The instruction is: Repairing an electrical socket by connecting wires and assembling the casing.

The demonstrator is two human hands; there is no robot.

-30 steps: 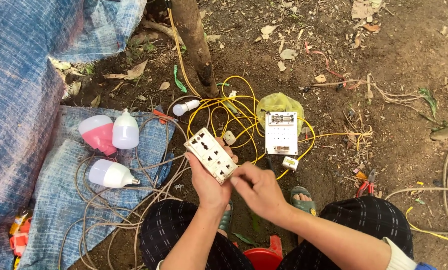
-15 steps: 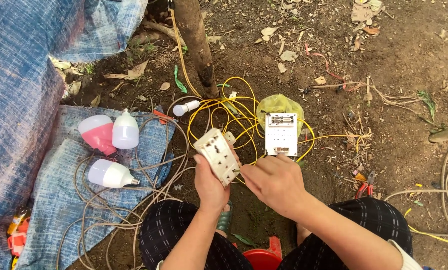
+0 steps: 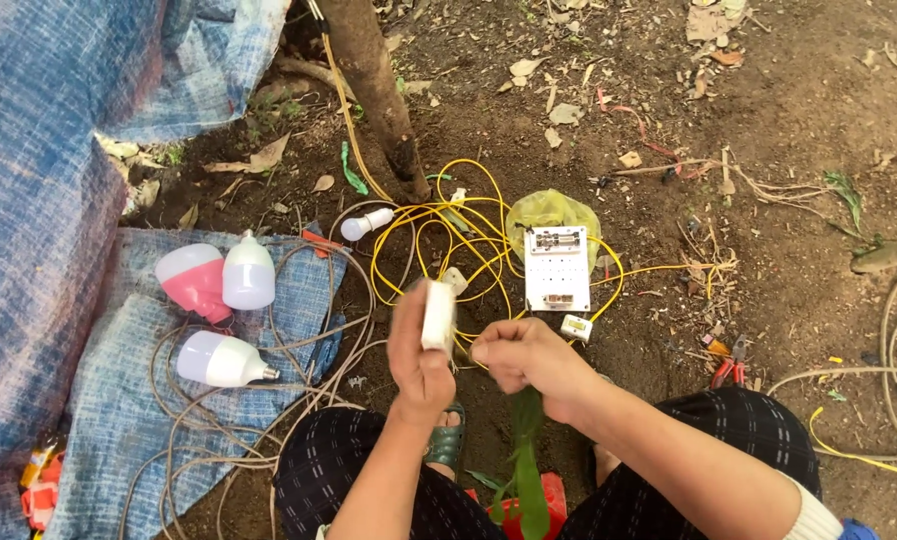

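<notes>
The left hand (image 3: 419, 360) grips the socket plate (image 3: 437, 315) edge-on above the yellow wires (image 3: 449, 235). The right hand (image 3: 524, 360) is closed; contents cannot be told. No wire visibly joins the plate; wiring appears unfinished.

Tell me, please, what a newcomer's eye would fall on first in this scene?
Probably the left hand at centre, holding a white socket plate edge-on, with the right hand closed into a fist just beside it. Behind them a tangle of yellow wire sprawls over the dirt around a white board. At left, three bulbs lie on a blue cloth.
</notes>
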